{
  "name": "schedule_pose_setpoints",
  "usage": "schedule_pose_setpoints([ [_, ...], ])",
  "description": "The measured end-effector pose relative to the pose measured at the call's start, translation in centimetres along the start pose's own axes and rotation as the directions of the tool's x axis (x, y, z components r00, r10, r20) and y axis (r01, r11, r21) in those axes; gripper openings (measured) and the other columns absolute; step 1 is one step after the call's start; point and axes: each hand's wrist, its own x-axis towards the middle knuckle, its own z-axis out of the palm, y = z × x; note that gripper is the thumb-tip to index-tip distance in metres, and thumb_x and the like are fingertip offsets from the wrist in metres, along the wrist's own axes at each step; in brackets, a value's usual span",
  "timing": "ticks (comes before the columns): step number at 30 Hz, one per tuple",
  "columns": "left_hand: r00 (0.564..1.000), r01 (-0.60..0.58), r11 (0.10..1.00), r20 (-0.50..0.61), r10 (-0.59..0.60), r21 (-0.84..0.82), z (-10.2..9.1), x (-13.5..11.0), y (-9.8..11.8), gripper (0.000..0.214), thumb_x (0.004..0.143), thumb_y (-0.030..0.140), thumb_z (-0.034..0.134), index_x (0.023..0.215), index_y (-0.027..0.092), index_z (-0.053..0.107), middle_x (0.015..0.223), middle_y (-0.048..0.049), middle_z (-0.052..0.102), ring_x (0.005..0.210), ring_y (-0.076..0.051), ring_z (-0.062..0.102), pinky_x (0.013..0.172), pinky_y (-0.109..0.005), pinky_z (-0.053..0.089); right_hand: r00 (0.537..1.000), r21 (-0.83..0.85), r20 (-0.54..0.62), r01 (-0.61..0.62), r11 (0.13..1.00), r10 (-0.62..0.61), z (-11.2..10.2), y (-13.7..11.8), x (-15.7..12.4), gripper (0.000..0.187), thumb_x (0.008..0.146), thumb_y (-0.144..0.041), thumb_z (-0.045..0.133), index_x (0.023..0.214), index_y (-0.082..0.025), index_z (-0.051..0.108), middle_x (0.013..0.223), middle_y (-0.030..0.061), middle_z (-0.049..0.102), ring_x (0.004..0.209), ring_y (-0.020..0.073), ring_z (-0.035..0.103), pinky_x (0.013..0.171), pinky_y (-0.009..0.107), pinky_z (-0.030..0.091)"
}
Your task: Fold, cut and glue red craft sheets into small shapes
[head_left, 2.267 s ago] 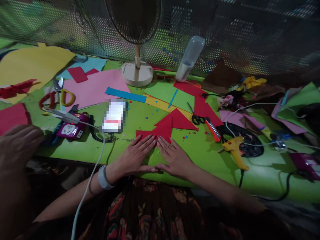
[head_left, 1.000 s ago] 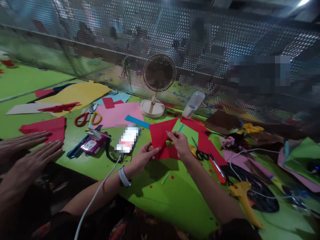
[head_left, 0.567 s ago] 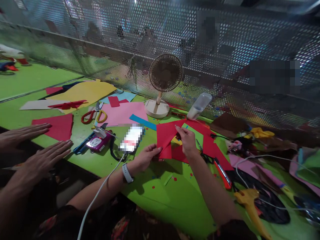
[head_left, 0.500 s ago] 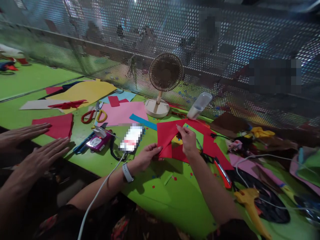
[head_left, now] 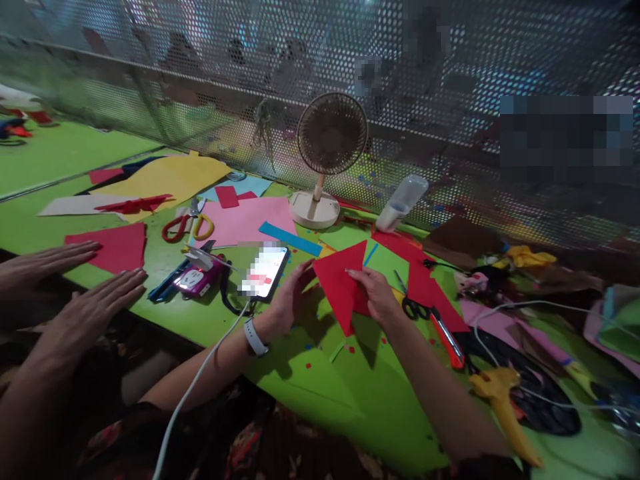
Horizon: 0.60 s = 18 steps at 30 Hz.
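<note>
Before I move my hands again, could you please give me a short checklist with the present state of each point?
1. Right hand grips the triangular red sheet: ok, pinched near its right side.
2. Left hand touches the sheet: cannot tell; it is close to the left corner.
3. White cable clear of your left forearm: not ok, it crosses in front of it in this view.
4. Blade of the utility knife retracted: cannot tell, too small.
5. Other person's hands apart from yours: ok.
</note>
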Motion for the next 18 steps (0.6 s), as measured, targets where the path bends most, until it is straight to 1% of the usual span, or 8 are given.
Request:
schedule_pose_setpoints([
  [2,0.994,-0.105,0.994,-0.023,0.105,-0.004,0.0,0.5,0.4,0.036,0.084,0.053,0.059,0.105,0.025,0.068,0.119,-0.0035,0.067,0.115,-0.021,0.058,0.096,-0.034,0.046,0.999,0.019,0.035,-0.022,1.000,0.021,0.0,-0.4,-0.3,0.023,0.061,-0.034,0.078,0.075,-0.020,0.068,0.076,0.0007,0.074,0.075,0.0186,0.068,0.073,0.030,0.052],
  [4,0.988,-0.150,0.989,-0.028,0.151,0.016,-0.1,0.9,0.4,0.033,0.082,0.051,0.063,0.092,0.021,0.070,0.108,-0.0033,0.070,0.111,-0.020,0.059,0.097,-0.032,0.044,0.996,0.042,0.067,-0.054,0.998,0.051,0.1,-0.7,-0.6,0.022,0.061,-0.033,0.078,0.076,-0.020,0.069,0.077,0.0001,0.074,0.074,0.0183,0.068,0.073,0.030,0.053],
  [9,0.989,-0.145,0.987,-0.012,0.147,0.067,-0.2,1.0,-0.2,0.023,0.074,0.039,0.076,0.079,0.019,0.066,0.083,0.0012,0.069,0.083,-0.013,0.063,0.082,-0.025,0.048,0.989,0.089,0.065,-0.138,0.986,0.132,0.6,-1.3,-0.9,0.021,0.063,-0.033,0.076,0.078,-0.022,0.069,0.075,-0.0009,0.074,0.068,0.0200,0.070,0.068,0.032,0.055],
  [11,0.989,-0.149,0.985,-0.005,0.150,0.085,-0.2,0.5,-0.1,0.026,0.072,0.040,0.078,0.078,0.018,0.065,0.079,0.0024,0.067,0.076,-0.011,0.062,0.076,-0.023,0.048,0.990,0.084,0.060,-0.132,0.988,0.127,0.6,-1.4,-1.2,0.020,0.063,-0.033,0.077,0.077,-0.022,0.068,0.076,-0.0009,0.075,0.071,0.0204,0.070,0.069,0.032,0.056],
  [13,0.987,-0.157,0.973,0.049,0.151,0.169,-0.2,-0.4,0.4,0.027,0.070,0.039,0.080,0.079,0.018,0.065,0.077,0.0020,0.066,0.073,-0.012,0.061,0.073,-0.023,0.048,0.988,0.056,0.083,-0.136,0.989,0.131,0.3,-1.2,-1.7,0.021,0.064,-0.035,0.076,0.079,-0.021,0.068,0.080,0.0003,0.075,0.074,0.0212,0.071,0.071,0.033,0.056],
  [14,0.981,-0.185,0.946,0.108,0.162,0.265,-0.2,-1.0,0.8,0.027,0.068,0.036,0.081,0.081,0.017,0.066,0.078,0.0016,0.066,0.074,-0.012,0.061,0.072,-0.024,0.048,0.986,0.044,0.097,-0.139,0.989,0.134,0.1,-1.1,-2.0,0.023,0.066,-0.036,0.076,0.081,-0.021,0.069,0.082,0.0011,0.075,0.076,0.0214,0.071,0.073,0.033,0.056],
  [16,0.958,-0.270,0.823,0.229,0.175,0.499,0.0,-2.3,1.9,0.020,0.069,0.028,0.081,0.075,0.017,0.067,0.072,0.0016,0.064,0.069,-0.011,0.058,0.065,-0.022,0.047,0.985,0.029,0.117,-0.131,0.991,0.127,-0.7,-0.8,-2.8,0.027,0.067,-0.040,0.076,0.085,-0.021,0.069,0.087,0.0029,0.076,0.080,0.0213,0.071,0.075,0.034,0.057],
  [18,0.927,-0.365,0.719,0.300,0.225,0.591,0.3,-3.4,2.9,0.014,0.071,0.025,0.080,0.074,0.018,0.068,0.071,0.0007,0.065,0.068,-0.011,0.058,0.064,-0.021,0.047,0.991,0.006,0.122,-0.061,0.998,0.060,-1.5,-0.5,-3.6,0.031,0.066,-0.045,0.077,0.085,-0.021,0.069,0.089,0.0043,0.076,0.083,0.0217,0.071,0.077,0.035,0.057],
])
